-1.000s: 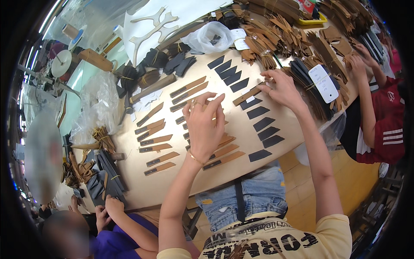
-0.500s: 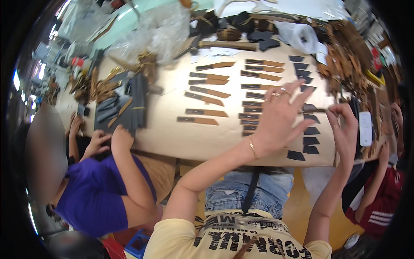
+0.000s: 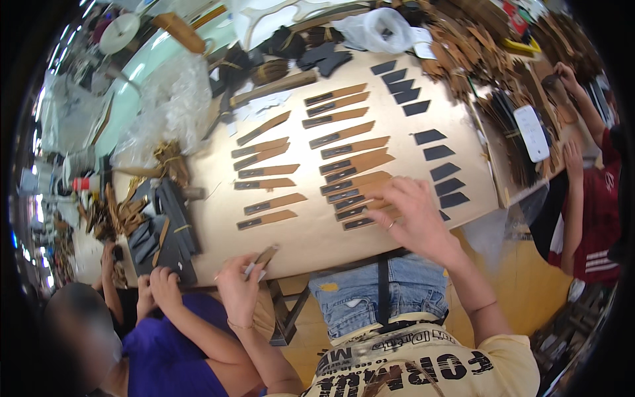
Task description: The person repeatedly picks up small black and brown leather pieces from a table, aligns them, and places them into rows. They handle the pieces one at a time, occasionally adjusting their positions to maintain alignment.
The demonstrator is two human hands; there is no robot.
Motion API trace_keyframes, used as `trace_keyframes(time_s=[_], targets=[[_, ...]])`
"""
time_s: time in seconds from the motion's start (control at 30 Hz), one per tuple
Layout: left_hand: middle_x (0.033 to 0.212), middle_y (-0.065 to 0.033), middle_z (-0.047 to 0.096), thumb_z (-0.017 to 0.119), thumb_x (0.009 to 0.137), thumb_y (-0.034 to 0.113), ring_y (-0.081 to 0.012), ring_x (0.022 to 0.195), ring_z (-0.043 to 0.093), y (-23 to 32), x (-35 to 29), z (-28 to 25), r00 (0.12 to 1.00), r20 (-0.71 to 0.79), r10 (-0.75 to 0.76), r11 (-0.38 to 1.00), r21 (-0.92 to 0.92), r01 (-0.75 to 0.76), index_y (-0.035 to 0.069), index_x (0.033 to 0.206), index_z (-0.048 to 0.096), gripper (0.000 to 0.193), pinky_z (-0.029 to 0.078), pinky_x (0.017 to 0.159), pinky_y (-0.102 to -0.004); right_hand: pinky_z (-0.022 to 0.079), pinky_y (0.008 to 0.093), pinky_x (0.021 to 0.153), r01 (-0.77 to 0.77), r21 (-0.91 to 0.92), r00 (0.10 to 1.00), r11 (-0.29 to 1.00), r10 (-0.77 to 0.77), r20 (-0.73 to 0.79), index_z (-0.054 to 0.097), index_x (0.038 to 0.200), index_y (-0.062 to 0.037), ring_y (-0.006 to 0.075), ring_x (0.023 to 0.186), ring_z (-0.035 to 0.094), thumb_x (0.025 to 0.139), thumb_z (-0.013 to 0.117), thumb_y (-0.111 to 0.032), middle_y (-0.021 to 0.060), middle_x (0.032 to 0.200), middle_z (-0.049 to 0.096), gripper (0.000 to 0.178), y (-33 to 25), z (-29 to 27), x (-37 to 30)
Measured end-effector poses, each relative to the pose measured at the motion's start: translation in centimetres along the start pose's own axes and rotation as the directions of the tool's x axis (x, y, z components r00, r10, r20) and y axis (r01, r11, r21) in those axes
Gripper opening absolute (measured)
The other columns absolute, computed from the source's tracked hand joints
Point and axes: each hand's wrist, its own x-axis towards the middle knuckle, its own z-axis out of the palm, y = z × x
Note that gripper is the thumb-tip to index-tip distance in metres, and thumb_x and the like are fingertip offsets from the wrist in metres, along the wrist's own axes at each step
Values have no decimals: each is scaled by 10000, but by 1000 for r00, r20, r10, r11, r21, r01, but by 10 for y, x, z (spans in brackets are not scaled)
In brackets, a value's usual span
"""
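Note:
My left hand (image 3: 239, 286) is raised at the table's near edge, left of my body. Pinched in its fingers is a small brown strip (image 3: 267, 254) with a pale edge. My right hand (image 3: 418, 217) hovers over the near end of the middle column of brown leather strips (image 3: 356, 160), fingers apart, partly hiding the lowest ones. Each strip carries a dark patch at its left end. To the left lies a second column of similar strips (image 3: 268, 173). Dark slanted pieces (image 3: 439, 153) form a column to the right, one partly hidden by my right hand.
A co-worker in purple (image 3: 178, 337) sits close on my left, beside dark stacked pieces (image 3: 177, 218). On the right, a person in dark red (image 3: 598, 212) works near brown bundles and a white phone-like object (image 3: 531, 133). Clear plastic bags (image 3: 175, 99) lie at the far left.
My left hand has swung from the dark pieces to the near left edge and now holds the small strip. My right hand has moved left to the brown strips. The view has turned.

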Motion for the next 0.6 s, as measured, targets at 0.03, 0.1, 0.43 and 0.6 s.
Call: trace_keyframes(time_s=[0.03,0.1,0.43,0.6], targets=[[995,-136,699,740,839,151,-295,942,651,-4,0,4,987,-153,50,982,188,-21,41,1048,729,237,441,910,-399,355,361,888,6,-101,999,995,-9,-30,661,1116,-92,224,951,573,883,703,-258,60,966,609,289,9,-4,-1],[1043,-121,686,733,845,161,-284,993,635,-4,7,10,930,-340,139,944,330,-20,59,1093,718,269,395,969,-414,372,375,899,-39,-154,990,987,17,-140,680,1073,-93,236,975,576,879,698,-208,68,978,620,225,26,-16,-4],[1024,-37,660,772,805,152,-211,975,609,123,41,77,693,-158,703,700,-18,-714,119,1030,719,233,399,943,-417,437,368,854,-298,-161,889,941,212,-406,699,1012,-36,292,954,615,891,684,-160,102,995,664,174,72,-67,-45],[1018,-15,627,775,797,171,-202,954,592,152,43,106,544,-79,835,550,124,-826,104,989,706,215,399,916,-400,452,363,868,-295,-152,901,943,222,-374,694,1020,-33,295,950,627,875,691,-122,110,987,666,171,77,-70,-59]])
